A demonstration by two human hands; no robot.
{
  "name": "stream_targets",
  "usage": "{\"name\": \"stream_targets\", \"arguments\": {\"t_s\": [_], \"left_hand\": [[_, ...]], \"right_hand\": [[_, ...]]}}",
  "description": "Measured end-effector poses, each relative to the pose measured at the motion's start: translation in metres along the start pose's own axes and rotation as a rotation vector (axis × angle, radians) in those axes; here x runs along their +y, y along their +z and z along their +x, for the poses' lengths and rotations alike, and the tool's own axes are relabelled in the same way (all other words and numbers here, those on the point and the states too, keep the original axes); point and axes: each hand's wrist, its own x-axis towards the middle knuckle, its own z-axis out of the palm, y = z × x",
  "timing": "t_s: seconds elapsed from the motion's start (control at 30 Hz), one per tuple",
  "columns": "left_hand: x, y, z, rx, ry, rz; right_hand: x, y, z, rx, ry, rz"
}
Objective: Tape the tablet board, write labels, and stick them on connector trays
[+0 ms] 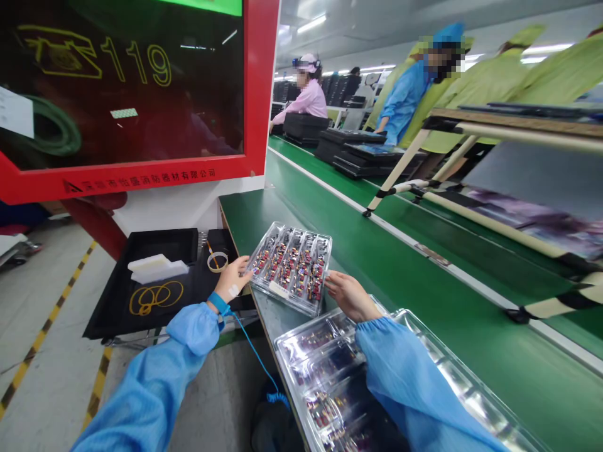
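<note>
A clear plastic tray (289, 295) filled with rows of small red and metallic parts sits at the green bench's left edge, slightly tilted. My left hand (234, 276), with a blue wrist strap (218, 303) and cord, grips its left side. At the opposite side, the fingers of my right hand (349, 295) press on the tray's edge. Nearer to me lies a larger clear compartment tray (294, 355) holding similar parts, partly covered by my right sleeve. Another clear tray (452, 361) with shiny compartments lies beside it.
On the left, a black tray (113, 298) carries white foam pieces (157, 269), yellow rubber bands (155, 298) and a tape roll (217, 261). A red-framed cabinet (261, 88) stands ahead. A pipe rack (400, 157) stands on the right; several people work beyond, near black tray stacks (306, 127).
</note>
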Motion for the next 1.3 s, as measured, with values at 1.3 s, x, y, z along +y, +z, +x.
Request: {"name": "stream_targets", "arguments": {"t_s": [1.3], "left_hand": [[0.029,-0.004,-0.048,-0.162,-0.212,-0.912]], "right_hand": [[-0.013,0.021,-0.025,0.115,-0.337,0.051]]}}
